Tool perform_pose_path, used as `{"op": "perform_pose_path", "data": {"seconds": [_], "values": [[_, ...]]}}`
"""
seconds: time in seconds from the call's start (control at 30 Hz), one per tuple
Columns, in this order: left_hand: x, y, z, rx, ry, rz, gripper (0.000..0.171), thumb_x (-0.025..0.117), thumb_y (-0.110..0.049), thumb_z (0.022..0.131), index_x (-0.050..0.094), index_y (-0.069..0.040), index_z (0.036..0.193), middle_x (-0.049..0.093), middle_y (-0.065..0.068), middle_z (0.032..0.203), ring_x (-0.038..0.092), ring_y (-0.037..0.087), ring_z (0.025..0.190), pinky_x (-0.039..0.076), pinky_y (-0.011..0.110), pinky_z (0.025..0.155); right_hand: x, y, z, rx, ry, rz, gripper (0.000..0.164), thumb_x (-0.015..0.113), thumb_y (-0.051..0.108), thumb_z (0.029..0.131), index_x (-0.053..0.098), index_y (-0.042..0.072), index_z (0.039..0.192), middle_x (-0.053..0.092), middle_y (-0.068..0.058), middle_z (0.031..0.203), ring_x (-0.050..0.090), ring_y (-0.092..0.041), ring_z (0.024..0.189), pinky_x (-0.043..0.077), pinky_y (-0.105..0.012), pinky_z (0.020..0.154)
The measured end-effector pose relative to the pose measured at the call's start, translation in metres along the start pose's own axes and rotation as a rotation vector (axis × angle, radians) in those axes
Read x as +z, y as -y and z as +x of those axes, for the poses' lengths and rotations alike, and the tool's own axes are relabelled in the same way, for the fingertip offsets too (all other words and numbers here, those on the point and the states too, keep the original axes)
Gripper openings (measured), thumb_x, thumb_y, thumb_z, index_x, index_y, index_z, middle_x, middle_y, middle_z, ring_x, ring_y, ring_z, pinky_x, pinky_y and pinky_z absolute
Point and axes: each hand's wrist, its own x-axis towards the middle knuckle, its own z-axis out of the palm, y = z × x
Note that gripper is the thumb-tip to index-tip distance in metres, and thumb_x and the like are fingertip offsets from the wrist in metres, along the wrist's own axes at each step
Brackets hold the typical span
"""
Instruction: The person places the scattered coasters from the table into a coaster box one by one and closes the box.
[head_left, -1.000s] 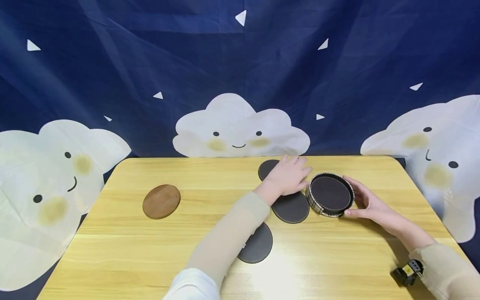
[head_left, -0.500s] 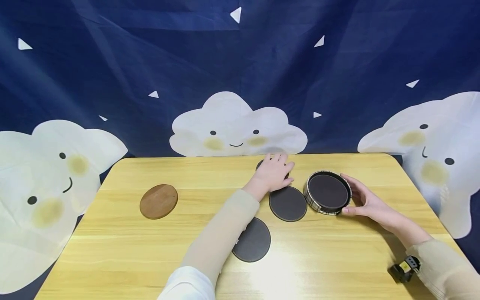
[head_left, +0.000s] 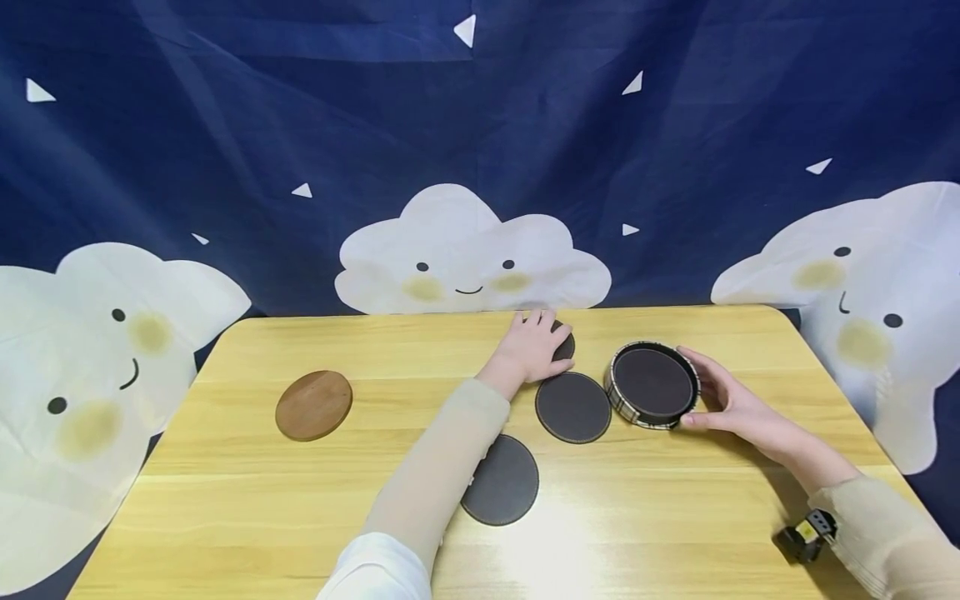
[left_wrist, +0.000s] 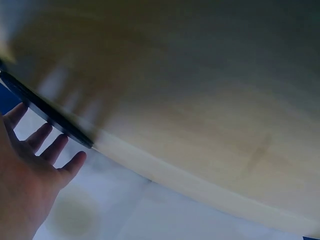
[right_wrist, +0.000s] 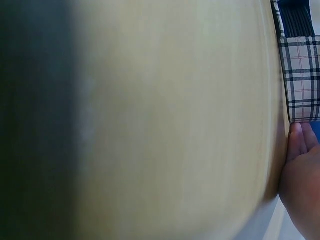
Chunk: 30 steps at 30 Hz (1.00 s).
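At the back of the table my left hand [head_left: 528, 346] rests with spread fingers on a round black coaster [head_left: 567, 346], covering most of it. Seen edge-on in the left wrist view, that coaster [left_wrist: 47, 112] is touched by the fingertips. Just in front lies a second black coaster [head_left: 573, 408], and a third [head_left: 502, 482] sits nearer, partly behind the left sleeve. My right hand [head_left: 742, 412] holds the right side of a round plaid coaster holder [head_left: 633, 415], thumb in front and fingers behind. A black disc [head_left: 656, 382] lies inside it. The right wrist view shows the holder's checked wall [right_wrist: 302, 80].
A round brown wooden disc [head_left: 315, 406] lies on the left of the light wooden table [head_left: 225, 500]. A dark blue cloth with clouds [head_left: 472, 267] hangs behind the table's far edge. A small black camera [head_left: 806, 537] sits at the right wrist.
My left hand has moved left, from beside the holder onto the far coaster, uncovering more of the middle coaster. My right hand keeps its hold on the holder. The head view has shifted slightly.
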Motion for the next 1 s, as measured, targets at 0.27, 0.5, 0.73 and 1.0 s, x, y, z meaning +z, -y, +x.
{"op": "perform_pose_path", "data": {"seconds": [0.27,0.5,0.73,1.0], "values": [[-0.001,0.0038,-0.0023,-0.007,0.005,-0.071,0.067,0.05,-0.068,0.103,0.041,-0.033,0.161,0.037,0.007,0.164,0.034,0.028,0.155,0.039,0.056,0.118,-0.0003,-0.0003,0.0004,-0.009,0.002,0.004,0.099,0.072,-0.01,0.089,0.017,0.007,0.17,0.046,0.022,0.15,0.052,0.012,0.128,0.033,-0.003,0.103],[-0.0031,0.0069,-0.0042,0.007,0.006,-0.099,0.067,0.055,-0.061,0.102,0.041,-0.032,0.161,0.037,0.007,0.165,0.033,0.029,0.155,0.039,0.053,0.117,-0.0001,0.0002,-0.0002,-0.022,0.0,0.004,0.099,0.072,-0.011,0.089,0.017,0.006,0.17,0.046,0.023,0.151,0.052,0.012,0.127,0.033,-0.004,0.103],[-0.0025,0.0081,-0.0038,0.001,0.012,-0.112,0.07,0.058,-0.061,0.099,0.042,-0.031,0.16,0.038,0.008,0.164,0.036,0.032,0.152,0.038,0.054,0.117,0.0004,0.0008,0.0011,-0.033,0.003,0.004,0.099,0.072,-0.012,0.089,0.017,0.005,0.17,0.045,0.024,0.152,0.052,0.012,0.128,0.034,-0.004,0.103],[-0.0022,0.0065,-0.0005,-0.024,-0.017,-0.112,0.073,0.065,-0.064,0.094,0.046,-0.032,0.157,0.042,0.007,0.158,0.042,0.031,0.144,0.04,0.052,0.113,0.0015,0.0017,0.0002,-0.032,-0.002,0.001,0.099,0.072,-0.012,0.089,0.017,0.005,0.169,0.045,0.023,0.151,0.053,0.012,0.127,0.033,-0.003,0.103]]}}
